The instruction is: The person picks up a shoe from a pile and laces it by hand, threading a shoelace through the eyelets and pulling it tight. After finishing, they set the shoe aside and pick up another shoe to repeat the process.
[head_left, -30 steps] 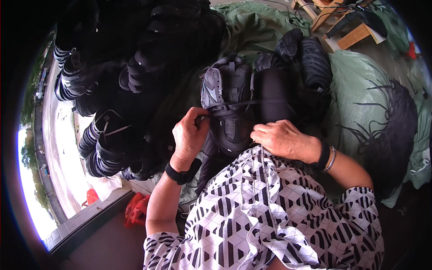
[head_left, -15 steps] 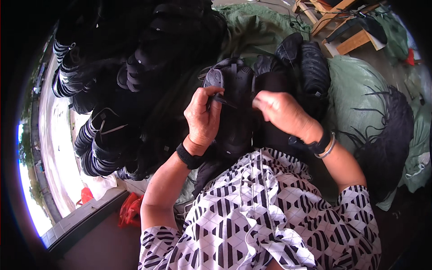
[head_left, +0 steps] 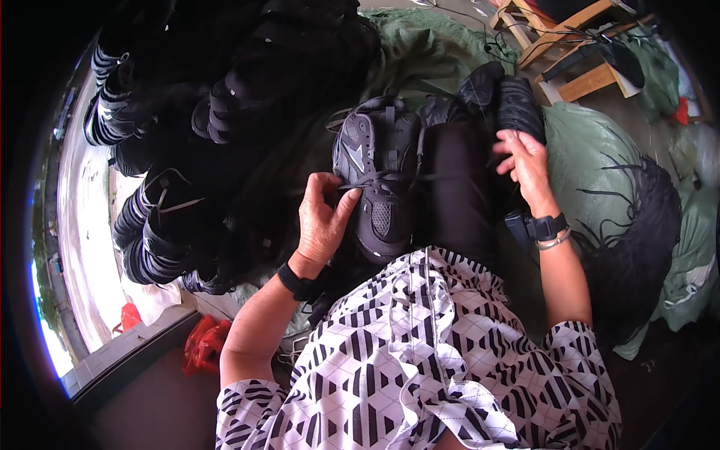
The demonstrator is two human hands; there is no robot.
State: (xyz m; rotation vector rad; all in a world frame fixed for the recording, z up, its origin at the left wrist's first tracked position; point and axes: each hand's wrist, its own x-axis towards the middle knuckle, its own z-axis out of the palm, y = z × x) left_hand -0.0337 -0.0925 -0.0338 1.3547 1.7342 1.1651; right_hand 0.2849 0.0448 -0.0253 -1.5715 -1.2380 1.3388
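A dark grey and black sneaker (head_left: 383, 217) lies over my lap, its toe toward me and a pale arrow-like mark on its side. At its left edge my left hand (head_left: 322, 221) pinches a dark shoelace (head_left: 369, 181) between thumb and forefinger. My right hand (head_left: 527, 166) is out to the right, beside a dark stack of nested shoe parts (head_left: 517, 105). Its thumb and forefinger look pinched on the lace stretched from the sneaker, with the other fingers loose and blurred. The lace's far end is hard to make out.
Piles of black shoe uppers (head_left: 142, 251) fill the left side. Another dark shoe (head_left: 480, 86) lies beyond my lap. A bundle of black laces (head_left: 649, 232) rests on a green woven sack (head_left: 585, 142) at right. A wooden stool (head_left: 592, 82) stands at far right; a red bag (head_left: 204, 341) lies at lower left.
My right hand has swung outward to the right, away from the sneaker, with lace stretching after it. My left hand has come down along the sneaker's left edge, uncovering its side.
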